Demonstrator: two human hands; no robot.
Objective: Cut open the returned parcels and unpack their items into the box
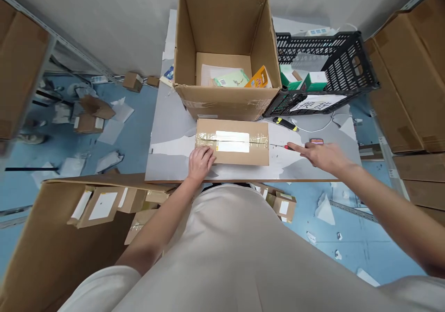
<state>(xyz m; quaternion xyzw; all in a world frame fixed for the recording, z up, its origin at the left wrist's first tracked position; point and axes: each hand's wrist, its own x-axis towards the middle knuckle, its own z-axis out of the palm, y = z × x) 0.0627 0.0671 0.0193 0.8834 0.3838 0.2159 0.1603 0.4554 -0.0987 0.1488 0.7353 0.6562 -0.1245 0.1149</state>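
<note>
The worktable (pixel 163 166) has a pale top patched in white and grey, with a thin brown front edge; behind it rises a plain grey wall (pixel 139 20), and around it spreads a smooth blue floor (pixel 135 122) strewn with crumpled paper and small boxes; a large brown carton (pixel 31 247) at the person's left holds labelled parcels; on the worktable, near the front edge, lies the oblong cardboard box (pixel 257 158), matt brown, with glossy tape along its middle and a white label (pixel 239 147) crossed by a dark line; the left hand (pixel 200 162) rests on its near left corner, fingers close together, though I cannot tell whether the thumb clasps the side; the right hand (pixel 321 156) is closed round a slim red-handled tool (pixel 288 147), whose thin shaft points at the box's right end; just beyond stand a tall, open-topped carton (pixel 229 103) and a black lattice-sided plastic crate (pixel 365 66) holding green-and-white packs (pixel 316 80); a yellow-and-black cutter (pixel 285 124) lies before the crate, near a looping white cable (pixel 314 130)
</note>
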